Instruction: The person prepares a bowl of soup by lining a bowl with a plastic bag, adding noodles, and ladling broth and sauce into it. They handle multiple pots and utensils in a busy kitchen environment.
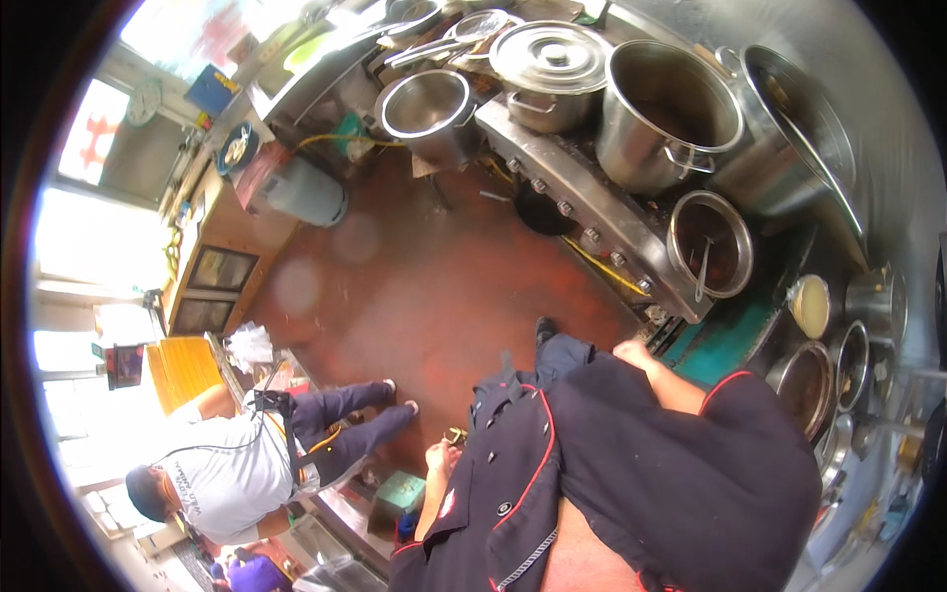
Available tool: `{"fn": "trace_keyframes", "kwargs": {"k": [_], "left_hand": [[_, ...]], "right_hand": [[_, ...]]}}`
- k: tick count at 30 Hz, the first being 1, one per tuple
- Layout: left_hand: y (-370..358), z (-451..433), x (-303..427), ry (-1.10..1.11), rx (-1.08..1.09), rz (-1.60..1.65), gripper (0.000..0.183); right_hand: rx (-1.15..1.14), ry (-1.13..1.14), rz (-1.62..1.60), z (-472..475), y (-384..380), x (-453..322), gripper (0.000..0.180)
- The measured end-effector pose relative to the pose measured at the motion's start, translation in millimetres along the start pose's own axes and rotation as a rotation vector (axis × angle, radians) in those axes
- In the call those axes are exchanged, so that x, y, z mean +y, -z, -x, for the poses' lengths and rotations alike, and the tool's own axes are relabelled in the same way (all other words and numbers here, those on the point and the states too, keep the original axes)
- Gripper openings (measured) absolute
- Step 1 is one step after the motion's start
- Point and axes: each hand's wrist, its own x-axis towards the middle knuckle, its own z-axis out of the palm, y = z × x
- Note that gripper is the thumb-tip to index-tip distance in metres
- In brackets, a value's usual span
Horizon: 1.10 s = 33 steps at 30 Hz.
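Observation:
My left hand (442, 456) hangs by the dark jacket's side with its fingers curled. Just beyond the fingertips is a small brass-coloured metal piece (456, 435); whether I hold it is unclear. A green box (400, 491) is near that forearm. My right hand (631, 352), fingers bent, is beside the near end of the stainless gas range (570, 200); its palm is hidden. On the range's near end stands a metal pot (675, 248) of dark liquid with a ladle (703, 272) in it.
A large stockpot (614, 159) and a lidded pot (551, 66) stand on the range. A steel pot (427, 103) stands past its far end, near a gas cylinder (307, 194). A person in a light shirt (233, 466) works at the left counter. Red-brown floor (436, 274) lies between.

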Motion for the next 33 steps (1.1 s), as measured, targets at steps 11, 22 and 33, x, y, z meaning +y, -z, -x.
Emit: {"fn": "trace_keyframes", "kwargs": {"k": [11,22,33], "left_hand": [[-4.9,-61.9,168.3,0.006,-0.032,0.146,0.022],[89.6,-237.5,362.5,0.025,-0.090,-0.106,0.021],[89.9,-362.5,593.2,-0.177,-0.185,-0.156,0.024]], "right_hand": [[0.095,-0.401,-0.392,-86.9,12.4,-262.6,0.012],[0.349,-0.685,-0.483,-117.5,-73.2,-386.0,0.007],[0.255,-0.395,-0.389,-256.4,-90.3,-433.7,0.006]]}}
